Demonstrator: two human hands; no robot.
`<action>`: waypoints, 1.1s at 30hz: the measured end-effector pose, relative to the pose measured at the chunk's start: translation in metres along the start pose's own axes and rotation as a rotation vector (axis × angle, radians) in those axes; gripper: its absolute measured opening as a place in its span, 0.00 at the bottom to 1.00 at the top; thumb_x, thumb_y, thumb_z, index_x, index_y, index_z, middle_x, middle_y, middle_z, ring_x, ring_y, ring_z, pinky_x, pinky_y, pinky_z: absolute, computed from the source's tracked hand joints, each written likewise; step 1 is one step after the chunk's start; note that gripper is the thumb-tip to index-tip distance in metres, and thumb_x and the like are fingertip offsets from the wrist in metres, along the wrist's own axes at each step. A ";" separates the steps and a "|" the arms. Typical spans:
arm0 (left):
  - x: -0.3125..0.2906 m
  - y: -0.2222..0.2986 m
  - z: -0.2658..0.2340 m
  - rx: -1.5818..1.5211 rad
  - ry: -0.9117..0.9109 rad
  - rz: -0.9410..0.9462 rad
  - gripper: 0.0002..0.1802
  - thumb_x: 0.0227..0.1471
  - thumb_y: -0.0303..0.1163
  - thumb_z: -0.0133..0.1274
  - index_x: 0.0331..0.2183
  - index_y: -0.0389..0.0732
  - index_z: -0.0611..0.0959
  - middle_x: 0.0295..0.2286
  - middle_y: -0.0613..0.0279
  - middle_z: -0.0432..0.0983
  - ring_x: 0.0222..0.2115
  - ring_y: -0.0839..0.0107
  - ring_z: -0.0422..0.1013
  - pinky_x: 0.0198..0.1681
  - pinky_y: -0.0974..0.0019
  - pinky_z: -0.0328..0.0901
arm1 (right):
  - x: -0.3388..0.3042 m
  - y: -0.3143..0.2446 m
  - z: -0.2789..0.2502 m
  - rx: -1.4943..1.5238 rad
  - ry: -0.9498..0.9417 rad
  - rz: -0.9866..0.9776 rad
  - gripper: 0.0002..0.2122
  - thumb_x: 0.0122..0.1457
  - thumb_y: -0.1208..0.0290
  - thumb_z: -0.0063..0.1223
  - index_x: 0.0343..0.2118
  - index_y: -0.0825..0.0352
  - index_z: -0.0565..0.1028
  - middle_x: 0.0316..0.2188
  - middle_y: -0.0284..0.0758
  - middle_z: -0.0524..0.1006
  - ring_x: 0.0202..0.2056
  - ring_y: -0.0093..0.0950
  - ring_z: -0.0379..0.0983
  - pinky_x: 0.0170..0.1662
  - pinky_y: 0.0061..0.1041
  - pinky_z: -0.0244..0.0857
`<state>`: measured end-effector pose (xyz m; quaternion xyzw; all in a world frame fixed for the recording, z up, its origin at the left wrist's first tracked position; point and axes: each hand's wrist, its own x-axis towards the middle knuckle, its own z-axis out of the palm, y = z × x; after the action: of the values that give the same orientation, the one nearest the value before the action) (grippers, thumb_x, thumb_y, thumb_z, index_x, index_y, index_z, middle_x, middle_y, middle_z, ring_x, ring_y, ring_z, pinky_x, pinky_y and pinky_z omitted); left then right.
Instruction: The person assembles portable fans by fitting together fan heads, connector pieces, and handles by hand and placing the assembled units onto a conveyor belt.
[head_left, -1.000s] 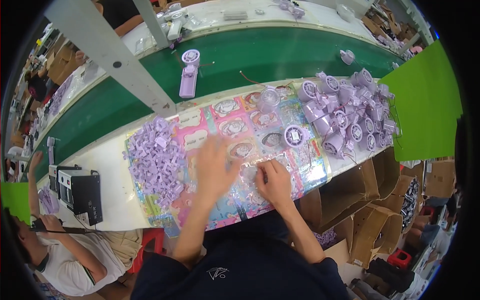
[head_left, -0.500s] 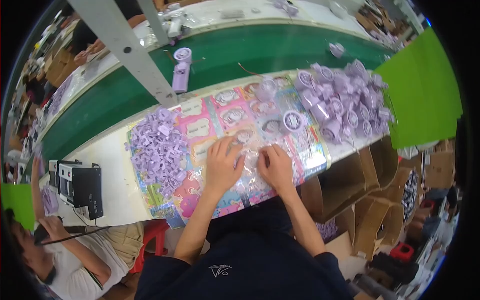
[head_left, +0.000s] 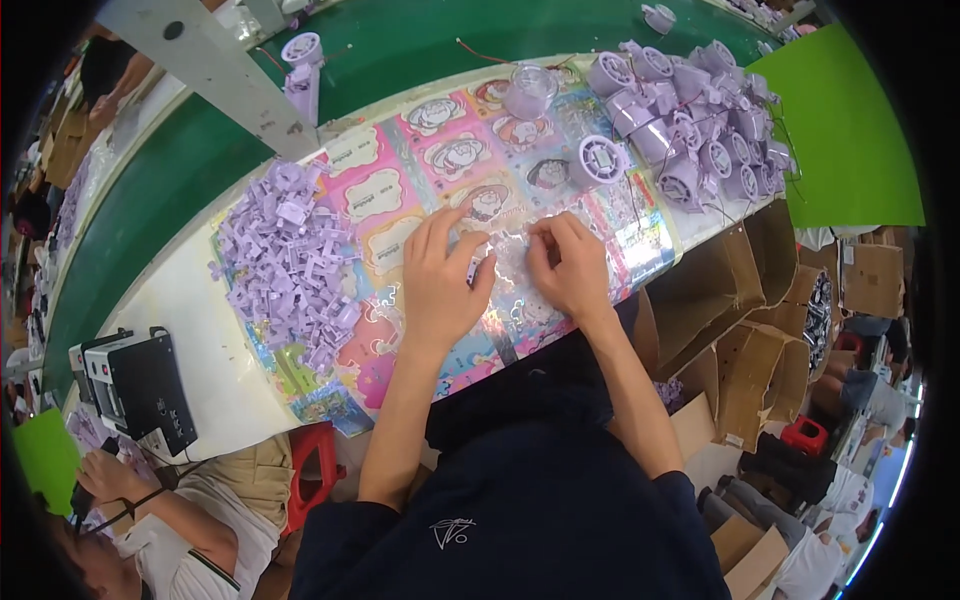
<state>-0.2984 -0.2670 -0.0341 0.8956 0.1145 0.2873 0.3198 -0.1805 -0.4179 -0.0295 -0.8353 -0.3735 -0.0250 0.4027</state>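
My left hand [head_left: 440, 280] rests over the colourful printed sheets [head_left: 460, 158] covering the table, its fingers loosely bent and the thumb apart from them. A small spot shows in the gap by the thumb, too small to name. Just to the right, my right hand [head_left: 572, 268] is closed with its fingers curled in; whatever they hold, if anything, is hidden. Beyond the right hand stands a lilac round housing [head_left: 600, 160] with a ring-shaped face. Farther back is a clear-looking round cup [head_left: 530, 90]. A heap of small lilac plastic parts [head_left: 290, 265] lies left of my left hand.
Many lilac housings with wires [head_left: 700, 125] are piled at the right, before a green panel [head_left: 840, 130]. A green conveyor belt [head_left: 400, 65] runs behind, past a metal post [head_left: 215, 75]. At left are a black box-shaped device [head_left: 140, 390] and a seated person [head_left: 190, 520]. Cardboard boxes [head_left: 755, 375] stand lower right.
The view has shifted, so the table appears higher and my hands larger. Both hands keep nearly the same pose over the sheets. The person at left has lowered a raised arm.
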 end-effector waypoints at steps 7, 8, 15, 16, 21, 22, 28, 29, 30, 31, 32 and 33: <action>-0.001 0.009 -0.005 0.087 0.002 -0.007 0.18 0.44 0.29 0.62 0.41 0.40 0.82 0.49 0.53 0.72 0.52 0.51 0.67 0.55 0.50 0.61 | 0.001 0.000 0.001 -0.043 -0.008 0.028 0.04 0.52 0.79 0.59 0.30 0.67 0.77 0.24 0.38 0.75 0.24 0.36 0.75 0.28 0.32 0.68; -0.002 0.011 -0.005 0.145 0.006 -0.012 0.18 0.44 0.29 0.62 0.41 0.40 0.82 0.48 0.53 0.72 0.50 0.52 0.68 0.54 0.51 0.61 | 0.001 -0.001 0.001 -0.035 -0.004 0.035 0.04 0.51 0.79 0.59 0.30 0.67 0.77 0.24 0.38 0.74 0.24 0.35 0.75 0.27 0.31 0.68; -0.001 0.011 0.001 0.149 -0.006 -0.016 0.10 0.43 0.26 0.63 0.32 0.41 0.82 0.31 0.60 0.73 0.34 0.58 0.70 0.38 0.56 0.64 | 0.000 0.002 0.001 -0.042 -0.002 0.064 0.06 0.49 0.82 0.59 0.30 0.67 0.75 0.22 0.36 0.72 0.20 0.33 0.71 0.24 0.29 0.63; -0.002 0.011 0.001 0.109 -0.052 0.003 0.09 0.43 0.26 0.63 0.31 0.41 0.82 0.30 0.61 0.73 0.33 0.59 0.70 0.37 0.56 0.64 | 0.001 0.001 0.001 -0.052 0.003 0.049 0.06 0.49 0.83 0.59 0.30 0.67 0.75 0.22 0.36 0.72 0.20 0.33 0.70 0.23 0.29 0.63; -0.004 0.017 0.003 0.024 -0.111 0.096 0.07 0.44 0.25 0.62 0.29 0.41 0.81 0.26 0.62 0.72 0.27 0.61 0.69 0.32 0.59 0.63 | 0.000 0.002 0.001 -0.095 -0.001 0.062 0.07 0.48 0.83 0.59 0.30 0.66 0.75 0.21 0.35 0.71 0.19 0.32 0.68 0.22 0.29 0.61; -0.004 0.019 0.003 -0.012 -0.136 0.091 0.07 0.44 0.25 0.63 0.29 0.41 0.81 0.26 0.62 0.72 0.27 0.60 0.69 0.31 0.58 0.63 | 0.001 0.002 0.001 -0.098 0.002 0.051 0.07 0.48 0.83 0.59 0.30 0.66 0.75 0.21 0.35 0.71 0.20 0.32 0.68 0.23 0.30 0.60; -0.007 0.027 -0.002 -0.442 -0.080 -0.164 0.08 0.45 0.21 0.63 0.31 0.39 0.81 0.26 0.60 0.73 0.23 0.66 0.70 0.27 0.65 0.63 | 0.000 0.004 0.002 -0.137 0.029 0.052 0.07 0.47 0.82 0.58 0.29 0.66 0.75 0.21 0.36 0.70 0.20 0.34 0.68 0.24 0.31 0.61; -0.008 0.029 -0.004 -0.591 -0.062 -0.310 0.09 0.47 0.19 0.62 0.32 0.38 0.81 0.26 0.59 0.73 0.23 0.69 0.70 0.26 0.68 0.63 | -0.001 0.004 0.003 -0.137 0.028 0.057 0.07 0.47 0.82 0.58 0.29 0.66 0.75 0.21 0.36 0.70 0.20 0.35 0.68 0.24 0.31 0.61; -0.012 0.023 0.000 -0.636 -0.017 -0.234 0.08 0.52 0.17 0.59 0.36 0.36 0.80 0.28 0.60 0.74 0.23 0.76 0.70 0.25 0.74 0.62 | 0.000 0.005 0.003 -0.145 0.030 0.068 0.07 0.47 0.82 0.58 0.29 0.66 0.75 0.21 0.36 0.70 0.20 0.35 0.68 0.24 0.31 0.61; -0.016 0.024 -0.001 -0.737 -0.010 -0.378 0.08 0.51 0.18 0.60 0.36 0.36 0.80 0.28 0.60 0.74 0.22 0.75 0.69 0.26 0.73 0.63 | 0.001 0.005 0.003 -0.140 0.044 0.064 0.07 0.47 0.83 0.58 0.29 0.66 0.75 0.21 0.36 0.70 0.20 0.34 0.68 0.24 0.31 0.61; -0.018 0.025 -0.003 -0.835 -0.001 -0.524 0.09 0.50 0.18 0.61 0.36 0.35 0.81 0.28 0.61 0.75 0.22 0.74 0.68 0.26 0.73 0.63 | 0.001 0.004 0.002 -0.134 0.057 0.058 0.07 0.47 0.83 0.58 0.29 0.66 0.75 0.21 0.36 0.70 0.20 0.34 0.68 0.24 0.31 0.61; -0.016 0.024 -0.002 -0.871 0.023 -0.511 0.04 0.58 0.21 0.55 0.38 0.34 0.79 0.25 0.63 0.75 0.20 0.77 0.67 0.25 0.74 0.61 | -0.001 0.003 0.002 -0.133 0.057 0.063 0.07 0.47 0.83 0.58 0.29 0.66 0.75 0.21 0.36 0.70 0.20 0.34 0.68 0.24 0.31 0.61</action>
<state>-0.3119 -0.2907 -0.0239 0.6193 0.2033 0.2307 0.7225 -0.1799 -0.4188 -0.0330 -0.8706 -0.3328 -0.0608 0.3573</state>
